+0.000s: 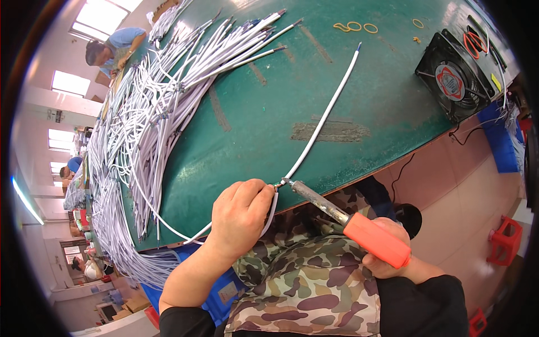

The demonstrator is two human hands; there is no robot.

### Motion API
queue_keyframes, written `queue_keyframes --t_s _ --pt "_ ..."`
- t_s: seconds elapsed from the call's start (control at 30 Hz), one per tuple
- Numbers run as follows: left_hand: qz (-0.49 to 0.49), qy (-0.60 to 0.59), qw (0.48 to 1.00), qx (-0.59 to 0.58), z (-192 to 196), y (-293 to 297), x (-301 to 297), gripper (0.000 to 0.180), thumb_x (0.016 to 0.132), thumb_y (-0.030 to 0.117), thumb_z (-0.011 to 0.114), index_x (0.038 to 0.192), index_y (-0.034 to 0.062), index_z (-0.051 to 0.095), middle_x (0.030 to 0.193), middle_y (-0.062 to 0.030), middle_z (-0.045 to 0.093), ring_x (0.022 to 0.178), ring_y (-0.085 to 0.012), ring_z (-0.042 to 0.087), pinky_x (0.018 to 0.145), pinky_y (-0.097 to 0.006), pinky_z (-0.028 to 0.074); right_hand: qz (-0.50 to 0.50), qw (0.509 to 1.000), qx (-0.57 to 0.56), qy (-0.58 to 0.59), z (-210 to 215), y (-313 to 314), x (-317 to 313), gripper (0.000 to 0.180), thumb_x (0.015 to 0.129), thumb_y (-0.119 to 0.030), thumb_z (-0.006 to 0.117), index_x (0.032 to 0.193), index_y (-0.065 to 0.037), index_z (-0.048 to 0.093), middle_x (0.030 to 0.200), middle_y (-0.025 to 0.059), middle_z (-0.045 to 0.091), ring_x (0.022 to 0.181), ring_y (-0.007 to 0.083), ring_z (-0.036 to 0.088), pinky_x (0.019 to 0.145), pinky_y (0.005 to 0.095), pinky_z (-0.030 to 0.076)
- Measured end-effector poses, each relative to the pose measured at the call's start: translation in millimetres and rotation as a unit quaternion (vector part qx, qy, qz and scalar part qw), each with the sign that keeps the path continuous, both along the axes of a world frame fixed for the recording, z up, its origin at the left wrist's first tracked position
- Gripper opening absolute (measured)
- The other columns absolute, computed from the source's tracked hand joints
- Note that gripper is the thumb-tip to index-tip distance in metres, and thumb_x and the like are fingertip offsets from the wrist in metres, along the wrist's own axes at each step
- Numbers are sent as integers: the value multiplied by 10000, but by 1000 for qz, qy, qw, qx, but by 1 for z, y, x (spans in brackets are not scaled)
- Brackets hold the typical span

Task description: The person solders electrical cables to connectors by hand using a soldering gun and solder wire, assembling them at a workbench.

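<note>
Gripping the soldering iron [320, 202] by its orange handle [373, 240], the right hand [386, 269] is wrapped closed in the head view. The left hand [241, 210] has its fingers curled in, pinching a looped white cable [273, 210] just beside the iron's tip. From that tip a straighter white length [323, 123] runs across the green table [264, 123]. A heap of white cables [168, 101] lies left; a black fan [455, 78] stands far right.

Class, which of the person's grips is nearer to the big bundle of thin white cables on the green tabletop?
Left. The left grip sits right of the bundle; the right grip, holding a red-handled soldering iron, is farther right.
</note>
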State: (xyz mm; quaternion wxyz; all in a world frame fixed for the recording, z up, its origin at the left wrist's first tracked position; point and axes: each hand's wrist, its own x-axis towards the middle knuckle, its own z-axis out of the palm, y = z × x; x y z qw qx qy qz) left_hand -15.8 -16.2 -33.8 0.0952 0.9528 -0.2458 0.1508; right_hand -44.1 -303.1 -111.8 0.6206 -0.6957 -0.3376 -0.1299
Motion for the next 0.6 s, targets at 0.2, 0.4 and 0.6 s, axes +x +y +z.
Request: queue_keyframes --t_s 0.2,0.4,0.6 --pt "-6 2 1000 2 -1 -1 2 207 684 22 669 888 4 639 855 -82 602 692 -239 601 607 -342 497 15 1000 10 16 -5 -3 -1 616 801 -279 774 1231 34 465 940 150 664 724 276 669 619 353 514" --pt "14 26 999 -14 2 -2 -2 187 727 -16 631 912 4 626 849 -108 607 720 -286 606 631 -365 504 -11 999 -31 17 10 -4 3 396 934 -366 599 1056 9 568 715 32 575 596 219 564 547 310 455" --pt "187 218 933 -215 35 6 -9 190 812 16 687 994 -18 647 792 -59 551 679 -151 540 620 -272 450 -66 985 85 132 1 -31 -14 357 905 -356 630 952 -2 652 832 90 657 663 241 626 575 333 489"
